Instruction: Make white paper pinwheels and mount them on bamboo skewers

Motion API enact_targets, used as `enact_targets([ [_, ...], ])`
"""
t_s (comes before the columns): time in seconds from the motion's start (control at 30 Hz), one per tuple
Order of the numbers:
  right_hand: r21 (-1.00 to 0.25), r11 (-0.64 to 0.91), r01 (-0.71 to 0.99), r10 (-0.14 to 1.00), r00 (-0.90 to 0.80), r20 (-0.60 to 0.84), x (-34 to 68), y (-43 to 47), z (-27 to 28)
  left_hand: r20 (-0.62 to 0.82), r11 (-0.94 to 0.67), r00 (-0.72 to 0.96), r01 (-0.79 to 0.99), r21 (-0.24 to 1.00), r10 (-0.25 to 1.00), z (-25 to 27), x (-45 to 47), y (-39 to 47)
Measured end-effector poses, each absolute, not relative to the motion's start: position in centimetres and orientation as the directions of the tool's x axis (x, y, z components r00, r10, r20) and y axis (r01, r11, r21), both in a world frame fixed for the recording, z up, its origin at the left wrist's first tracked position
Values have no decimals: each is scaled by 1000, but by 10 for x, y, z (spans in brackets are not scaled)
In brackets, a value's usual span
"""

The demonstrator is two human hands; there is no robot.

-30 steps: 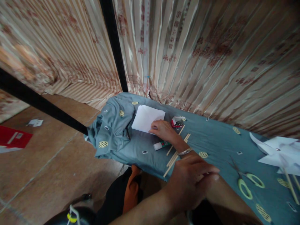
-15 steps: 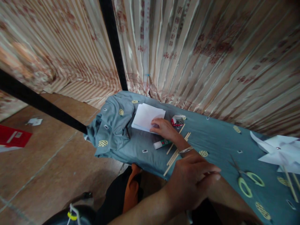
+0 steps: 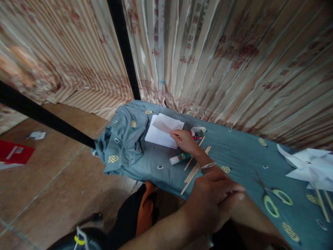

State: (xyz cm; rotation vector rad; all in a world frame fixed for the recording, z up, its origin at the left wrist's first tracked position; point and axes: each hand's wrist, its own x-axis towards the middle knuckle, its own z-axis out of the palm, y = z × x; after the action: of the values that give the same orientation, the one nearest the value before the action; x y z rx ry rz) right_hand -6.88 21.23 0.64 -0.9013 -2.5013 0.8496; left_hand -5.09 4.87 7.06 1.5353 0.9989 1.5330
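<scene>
i find, at frame centre, my right hand (image 3: 185,140) pinching the raised top sheet (image 3: 162,125) of the paper stack (image 3: 159,138), which should part singly, uncreased; my left hand's (image 3: 214,201) grip, lower centre, i cannot determine.

my cloth-covered surface (image 3: 239,152), blue-grey and patterned | farther left: white paper stack (image 3: 156,137), glue stick (image 3: 179,159), thin wooden sticks (image 3: 193,174), small open box (image 3: 197,134) | farther right: green-handled scissors (image 3: 266,191), white pinwheel (image 3: 308,164)

Left grip (image 3: 213,201) over outstretched right arm (image 3: 256,219)
</scene>
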Motion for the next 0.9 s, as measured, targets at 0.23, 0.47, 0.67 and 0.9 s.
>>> enact_targets([
  [0.23, -728, 499, 470, 807, -559, 192, -70, 213, 9, 370, -369, -30, 44, 928, 929, 68, -51, 50],
  [0.47, -914, 303, 270, 920, -334, 206, -39, 214, 39, 384, -373, -116, 104, 922, 916, 63, -59, 55],
  [0.67, -985, 167, 39, 984, -61, 165, 26, 195, 71, 324, -307, -86, 167, 937, 942, 61, -62, 61],
  [0.9, -746, 465, 476, 797, 141, 587, 119, 145, 106, 273, -256, -62, 199, 946, 960, 55, -61, 66],
])
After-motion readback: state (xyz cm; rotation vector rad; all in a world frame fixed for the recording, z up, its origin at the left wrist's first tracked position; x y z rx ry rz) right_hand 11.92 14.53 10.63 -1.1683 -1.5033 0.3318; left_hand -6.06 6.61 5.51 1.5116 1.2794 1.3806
